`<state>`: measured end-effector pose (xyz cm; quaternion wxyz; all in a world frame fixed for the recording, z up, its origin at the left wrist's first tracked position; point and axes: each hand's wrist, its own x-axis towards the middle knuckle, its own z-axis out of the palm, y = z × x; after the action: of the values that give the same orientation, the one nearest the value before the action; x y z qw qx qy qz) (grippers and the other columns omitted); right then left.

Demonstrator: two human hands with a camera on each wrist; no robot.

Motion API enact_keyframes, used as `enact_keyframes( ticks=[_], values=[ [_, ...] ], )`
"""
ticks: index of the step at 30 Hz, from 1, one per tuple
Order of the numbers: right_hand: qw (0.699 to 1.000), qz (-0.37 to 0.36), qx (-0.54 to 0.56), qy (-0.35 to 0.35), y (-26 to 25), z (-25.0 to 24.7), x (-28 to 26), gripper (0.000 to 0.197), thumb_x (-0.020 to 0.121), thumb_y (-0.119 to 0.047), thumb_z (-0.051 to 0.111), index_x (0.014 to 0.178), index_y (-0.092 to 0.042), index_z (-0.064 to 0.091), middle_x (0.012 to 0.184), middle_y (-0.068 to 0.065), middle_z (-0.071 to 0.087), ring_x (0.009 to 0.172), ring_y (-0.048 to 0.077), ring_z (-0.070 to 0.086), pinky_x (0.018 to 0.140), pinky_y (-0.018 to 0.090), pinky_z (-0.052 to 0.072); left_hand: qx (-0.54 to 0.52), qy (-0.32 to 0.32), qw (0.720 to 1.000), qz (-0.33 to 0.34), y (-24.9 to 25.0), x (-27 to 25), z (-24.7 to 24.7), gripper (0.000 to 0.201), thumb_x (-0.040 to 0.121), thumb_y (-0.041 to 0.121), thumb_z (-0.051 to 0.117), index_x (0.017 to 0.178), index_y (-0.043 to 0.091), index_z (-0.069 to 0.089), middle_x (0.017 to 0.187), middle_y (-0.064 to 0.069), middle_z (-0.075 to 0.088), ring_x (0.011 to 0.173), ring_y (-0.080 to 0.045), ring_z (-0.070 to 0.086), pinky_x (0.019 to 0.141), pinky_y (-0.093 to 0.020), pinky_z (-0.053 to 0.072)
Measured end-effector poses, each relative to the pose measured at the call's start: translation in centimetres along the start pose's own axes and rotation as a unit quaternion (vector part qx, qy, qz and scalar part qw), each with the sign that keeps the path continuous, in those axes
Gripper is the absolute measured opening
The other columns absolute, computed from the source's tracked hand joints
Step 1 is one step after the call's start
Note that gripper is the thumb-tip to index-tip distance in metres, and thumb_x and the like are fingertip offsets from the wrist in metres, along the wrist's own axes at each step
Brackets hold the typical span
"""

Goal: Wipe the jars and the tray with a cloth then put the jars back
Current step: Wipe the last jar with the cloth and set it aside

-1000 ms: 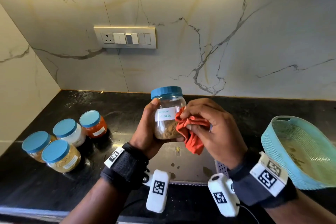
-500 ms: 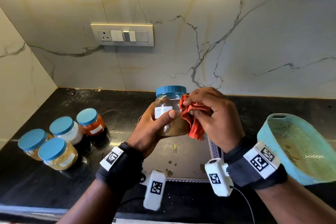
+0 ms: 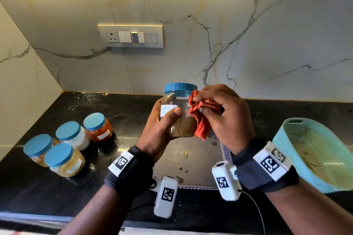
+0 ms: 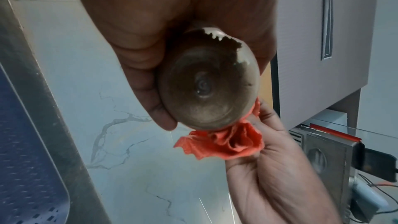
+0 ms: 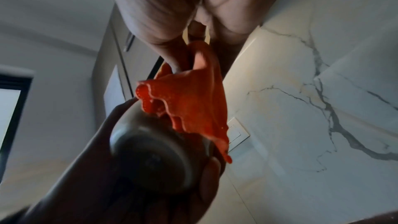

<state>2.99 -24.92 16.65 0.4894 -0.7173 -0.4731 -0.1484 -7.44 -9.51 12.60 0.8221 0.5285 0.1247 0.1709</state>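
Observation:
My left hand (image 3: 164, 120) grips a clear jar (image 3: 180, 112) with a blue lid and brown powder, held upright above the counter; its round base (image 4: 206, 84) fills the left wrist view. My right hand (image 3: 219, 112) bunches an orange cloth (image 3: 202, 116) against the jar's right side, and the cloth (image 5: 187, 101) drapes over the jar (image 5: 155, 156) in the right wrist view. A flat grey tray (image 3: 200, 162) with specks lies on the counter below my hands. Several blue-lidded jars (image 3: 65, 158) stand in a group at the left.
A teal perforated basket (image 3: 313, 150) sits tilted at the right on the black counter (image 3: 95, 105). A marble backsplash with a switch panel (image 3: 130, 36) rises behind. The counter's front edge runs under my forearms.
The cloth has slid up the jar's right side toward the lid. My left thumb has shifted across the label, and the jar has turned a little in my grip.

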Motion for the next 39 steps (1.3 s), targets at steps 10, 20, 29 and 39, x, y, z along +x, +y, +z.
enact_keyframes(
  ticks=[10,20,29,39],
  values=[
    [0.983,-0.136,-0.095,-0.074,-2.0,0.8,-4.6,0.02,0.092,-0.013,0.063,0.109,-0.014,0.074,0.119,0.003,0.063,0.109,0.017,0.06,0.095,0.024,0.051,-0.018,0.009,1.0,0.024,-0.2,-0.8,-0.3,0.084,0.072,0.042,0.08,0.144,0.018,0.044,0.137,-0.023,0.058,0.124,-0.047,0.058,0.093,-0.06,0.054],
    [0.994,0.046,0.1,-0.017,0.1,-0.6,-0.4,0.027,0.083,0.003,0.073,0.103,-0.016,0.071,0.109,0.001,0.07,0.111,0.013,0.065,0.098,0.034,0.054,-0.008,-0.019,1.0,0.023,-0.5,-1.0,0.2,0.093,0.071,0.046,0.084,0.147,0.015,0.041,0.14,-0.022,0.055,0.128,-0.045,0.056,0.099,-0.068,0.049],
    [0.992,-0.105,-0.055,-0.035,-1.1,-0.2,-3.4,0.021,0.089,-0.008,0.067,0.107,-0.01,0.077,0.115,0.004,0.066,0.108,0.017,0.065,0.091,0.03,0.056,-0.036,-0.063,0.997,0.028,1.3,-1.5,-0.1,0.073,0.082,0.039,0.076,0.14,0.0,0.052,0.128,-0.032,0.059,0.113,-0.041,0.058,0.094,-0.053,0.05],
    [0.992,-0.097,-0.056,-0.052,0.0,-0.6,-1.0,0.026,0.083,0.001,0.073,0.105,-0.011,0.076,0.11,0.004,0.067,0.105,0.014,0.063,0.094,0.023,0.052,0.094,-0.027,0.995,0.006,1.3,-1.4,0.1,0.103,0.054,0.053,0.095,0.14,0.021,0.047,0.127,-0.012,0.068,0.112,-0.039,0.069,0.085,-0.059,0.059]
  ],
)
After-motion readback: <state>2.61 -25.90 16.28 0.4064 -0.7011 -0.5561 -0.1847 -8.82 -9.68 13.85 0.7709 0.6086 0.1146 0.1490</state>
